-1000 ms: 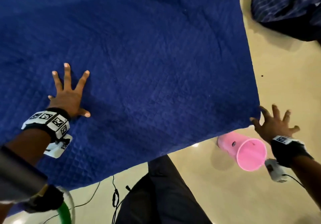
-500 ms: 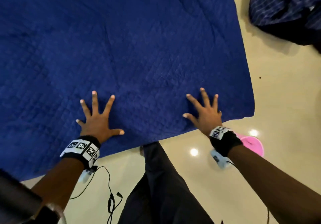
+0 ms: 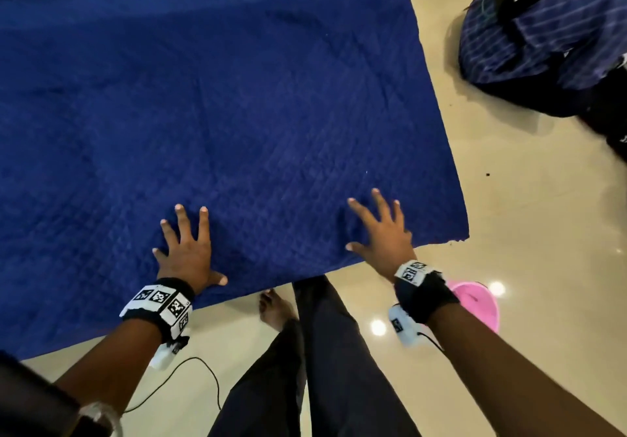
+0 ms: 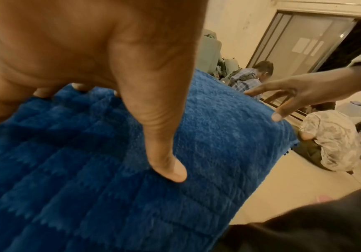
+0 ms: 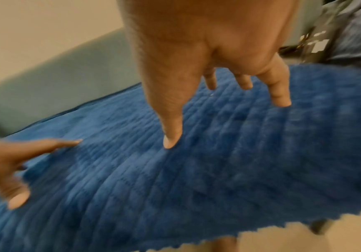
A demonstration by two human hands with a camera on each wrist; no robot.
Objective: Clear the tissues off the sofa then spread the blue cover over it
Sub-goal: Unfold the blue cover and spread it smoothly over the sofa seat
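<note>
While the blue cover (image 3: 237, 114) lies over the sofa, near edge hanging | left hand (image 3: 185, 253) flat, fingers spread | right hand (image 3: 383, 233) splayed near right corner | advice: sweep both palms outward, pressing lightly, avoid dragging cloth off.

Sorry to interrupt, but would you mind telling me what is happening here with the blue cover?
A person is smoothing the blue cover over the sofa. The left hand lies on it with spread fingers, near its front edge. The right hand is spread too, over the front right part; whether it touches is unclear. No tissues show. A pink bin sits on the floor.
</note>
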